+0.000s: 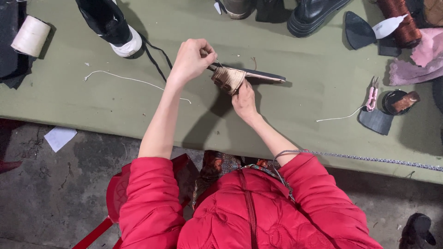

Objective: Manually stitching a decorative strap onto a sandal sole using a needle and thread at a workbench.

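**Head view: two hands at work on a tan shoe**

Head camera looks straight down on an olive-green table [300, 92]. The right hand [244, 102] cups a tan woven shoe [229, 79] from below, fingers wrapped round its upper, the dark sole pointing off to the right. The left hand [191, 59] sits just beside the shoe's heel end, fingertips pinched tight on what looks like a thin needle, too small to be sure. A white thread [124, 79] trails across the cloth to the left. Off to the right lie pink snips [372, 97] near a dark leather piece [376, 121]. A cream thread spool [31, 36] rests far left, and a black-and-white sneaker [110, 25] stands near the top edge.
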